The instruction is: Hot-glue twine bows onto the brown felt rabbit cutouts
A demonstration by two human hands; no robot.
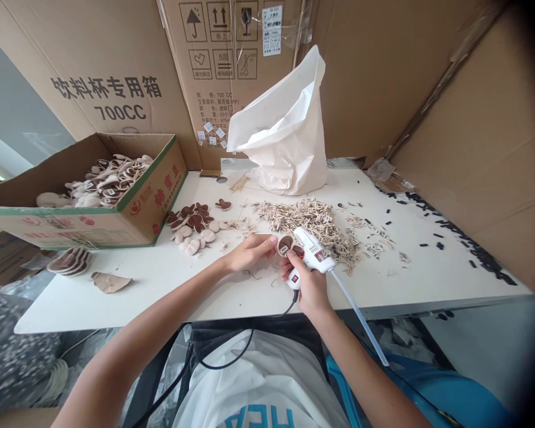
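My right hand is wrapped round a white hot glue gun with a glue stick trailing from its back. Its thumb also presses on a small brown and cream fabric piece bearing a pale label. Close to the left edge of that piece is my left hand, thumb and fingers pinched together; whatever is between them is too small to make out. Behind the glue gun spreads a heap of thin beige strips. Brown fabric pieces and cream padded pieces lie in a pile further left.
A cardboard box full of similar pieces stands at the left. Behind the heap is a white bag. Black bits are scattered along the right side of the white table. Tall cardboard walls close off the back. A black cord hangs from the gun.
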